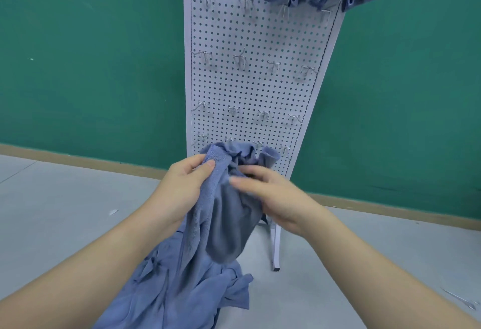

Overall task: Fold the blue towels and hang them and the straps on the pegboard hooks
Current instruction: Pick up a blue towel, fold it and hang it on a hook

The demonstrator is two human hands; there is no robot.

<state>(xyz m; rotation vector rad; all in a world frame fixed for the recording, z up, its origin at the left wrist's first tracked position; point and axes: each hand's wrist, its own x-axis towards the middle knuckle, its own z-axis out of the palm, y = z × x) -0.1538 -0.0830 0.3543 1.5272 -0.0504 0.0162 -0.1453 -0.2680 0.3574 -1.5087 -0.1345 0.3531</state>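
**Both hands raised, gripping cloth**

Both bare forearms reach forward and converge. The left hand (186,185) pinches the blue towel (226,214) between thumb and curled fingers. The right hand (273,193), blurred, seems to grip its bunched top.

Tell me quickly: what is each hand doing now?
Left hand: pinches the blue towel near its top edge.
Right hand: fingers on the same towel; grip unclear, blurred.

Nubby terry-cloth towel (223,214); matt perforated pegboard (250,89); shiny wire hooks (239,60)
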